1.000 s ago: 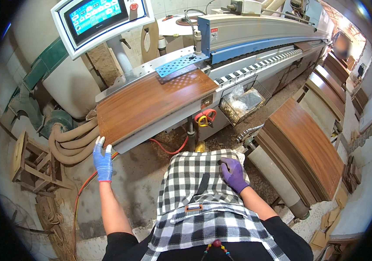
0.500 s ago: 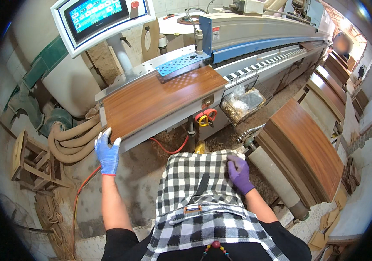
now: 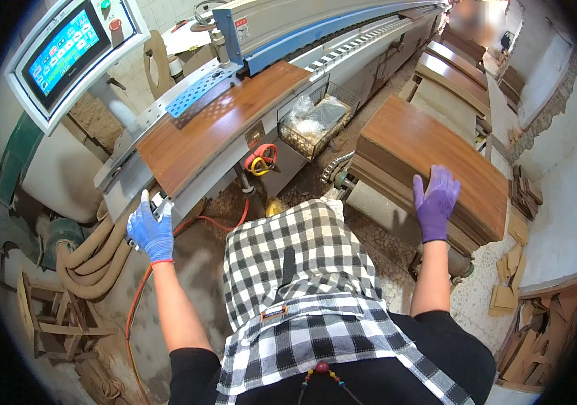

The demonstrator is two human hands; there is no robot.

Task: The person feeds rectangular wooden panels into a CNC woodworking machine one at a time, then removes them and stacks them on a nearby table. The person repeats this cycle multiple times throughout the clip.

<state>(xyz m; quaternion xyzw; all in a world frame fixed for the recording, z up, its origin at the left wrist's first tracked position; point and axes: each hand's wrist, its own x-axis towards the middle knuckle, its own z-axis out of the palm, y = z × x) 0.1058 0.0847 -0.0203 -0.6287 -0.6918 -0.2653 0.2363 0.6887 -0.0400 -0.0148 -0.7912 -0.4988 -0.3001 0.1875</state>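
Note:
My left hand [image 3: 151, 228], in a blue glove with pale fingertips, is at the near left end of the machine table. Its fingers curl round a small metal tool [image 3: 159, 200], mostly hidden by the glove. Just beyond lies a brown wood-grain panel [image 3: 221, 125] on the machine table, partly under a blue perforated plate [image 3: 197, 92]. My right hand [image 3: 437, 202], gloved in purple, is open at the near edge of the top board on a stack of brown panels [image 3: 430, 145]; whether it presses on the board I cannot tell.
A tilted control screen [image 3: 65, 57] stands at the upper left. Red- and yellow-handled scissors [image 3: 261, 160] hang below the table beside a wire basket [image 3: 315, 125]. An orange hose [image 3: 133, 307] trails across the floor. Rollers [image 3: 383, 206] carry the stack; a blurred person is far back.
My right hand has moved from my apron out to the panel stack. My left hand has left the panel's corner and now curls round the metal tool. The view has swung right.

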